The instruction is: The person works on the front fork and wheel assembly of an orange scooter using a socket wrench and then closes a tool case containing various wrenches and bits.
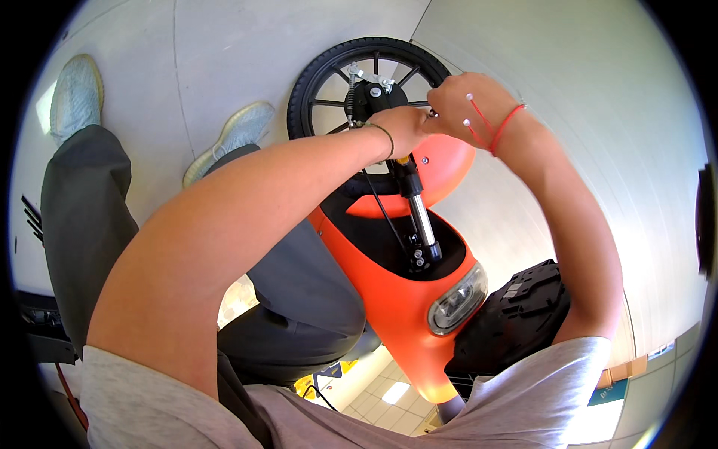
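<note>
An orange scooter (374,299) has its front end below my hands, with the black spoked front wheel (296,105) at the far side. My left hand (402,131) is closed beside the wheel and the orange mudguard (456,159). Close against it, my right hand (475,108) is also closed, its fingers curled downward. A small dark metallic bit shows between the two hands, but what they grip is mostly hidden. Beneath the left hand runs the front fork (420,217), with a silver tube. The brake hub (375,93) sits in the wheel's centre.
A clear headlight (458,299) is set in the orange body. Beside it is a black plastic panel (512,318). Legs in grey trousers (299,284) and pale shoes (238,135) are at the left. A thin black cable (381,206) runs along the fork.
</note>
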Demonstrator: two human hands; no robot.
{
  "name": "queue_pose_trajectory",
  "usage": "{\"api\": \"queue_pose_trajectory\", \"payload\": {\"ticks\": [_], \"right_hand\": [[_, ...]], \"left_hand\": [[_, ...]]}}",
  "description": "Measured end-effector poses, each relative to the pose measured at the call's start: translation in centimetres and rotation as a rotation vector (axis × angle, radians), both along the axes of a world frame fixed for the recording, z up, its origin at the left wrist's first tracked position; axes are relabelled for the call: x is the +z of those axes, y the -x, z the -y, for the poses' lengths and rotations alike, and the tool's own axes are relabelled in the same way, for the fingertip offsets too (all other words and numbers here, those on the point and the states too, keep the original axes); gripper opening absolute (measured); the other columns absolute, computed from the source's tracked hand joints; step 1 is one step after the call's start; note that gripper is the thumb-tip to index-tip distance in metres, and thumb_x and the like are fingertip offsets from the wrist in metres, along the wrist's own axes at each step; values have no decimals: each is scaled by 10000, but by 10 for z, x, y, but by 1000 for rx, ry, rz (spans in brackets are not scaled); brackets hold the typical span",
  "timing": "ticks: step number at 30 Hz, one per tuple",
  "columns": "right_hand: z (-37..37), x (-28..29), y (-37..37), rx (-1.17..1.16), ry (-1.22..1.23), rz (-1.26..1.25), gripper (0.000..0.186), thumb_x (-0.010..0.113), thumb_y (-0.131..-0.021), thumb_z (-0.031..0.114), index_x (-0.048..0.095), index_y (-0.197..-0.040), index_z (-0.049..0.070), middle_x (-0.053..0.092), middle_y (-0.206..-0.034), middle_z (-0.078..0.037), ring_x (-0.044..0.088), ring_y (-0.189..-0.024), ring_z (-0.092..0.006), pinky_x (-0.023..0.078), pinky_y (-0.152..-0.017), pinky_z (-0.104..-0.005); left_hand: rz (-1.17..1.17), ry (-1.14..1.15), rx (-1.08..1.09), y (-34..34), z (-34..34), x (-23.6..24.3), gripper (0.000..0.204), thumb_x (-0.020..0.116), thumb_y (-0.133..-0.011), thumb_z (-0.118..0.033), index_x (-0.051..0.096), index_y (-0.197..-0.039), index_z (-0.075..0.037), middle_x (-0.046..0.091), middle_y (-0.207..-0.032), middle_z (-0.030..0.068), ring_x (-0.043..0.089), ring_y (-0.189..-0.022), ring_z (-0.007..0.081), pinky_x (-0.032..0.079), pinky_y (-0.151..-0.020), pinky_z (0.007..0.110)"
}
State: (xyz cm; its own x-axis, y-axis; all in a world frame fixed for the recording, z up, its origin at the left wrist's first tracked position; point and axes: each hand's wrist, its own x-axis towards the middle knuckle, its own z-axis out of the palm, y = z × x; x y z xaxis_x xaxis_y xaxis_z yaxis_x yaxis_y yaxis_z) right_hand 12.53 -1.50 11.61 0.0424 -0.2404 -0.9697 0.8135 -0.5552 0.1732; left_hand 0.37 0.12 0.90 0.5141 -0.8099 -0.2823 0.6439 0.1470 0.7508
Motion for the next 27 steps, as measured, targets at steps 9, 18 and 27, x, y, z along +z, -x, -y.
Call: {"api": "queue_pose_trajectory", "payload": {"ticks": [9, 18, 27], "right_hand": [[0, 12, -5, -311, -162, 145, 265, 624, -854, 268, 674, -924, 17, 667, -782, -177, 641, -769, -348, 514, -681, -406], [-13, -2, -2, -23, 127, 121, 179, 616, -861, 207, 673, -936, 54, 641, -708, -129, 625, -699, -331, 510, -647, -404], [4, 11, -2, -67, -165, 50, 170, 616, -833, 157, 619, -947, 31, 652, -778, -140, 636, -758, -320, 506, -658, -417]], "left_hand": [[99, -18, -41, 2, 7, -7, 300, 523, -919, -306, 593, -1113, -87, 671, -985, 114, 635, -945, 299, 478, -844, 391], [53, -43, -15, -6, -1, 0, 382, 496, -925, -370, 556, -1158, -74, 669, -1022, 119, 626, -966, 300, 481, -834, 399], [41, -38, -35, -3, -1, -2, 389, 469, -934, -398, 619, -1073, -66, 665, -983, 141, 624, -928, 314, 476, -814, 396]]}}
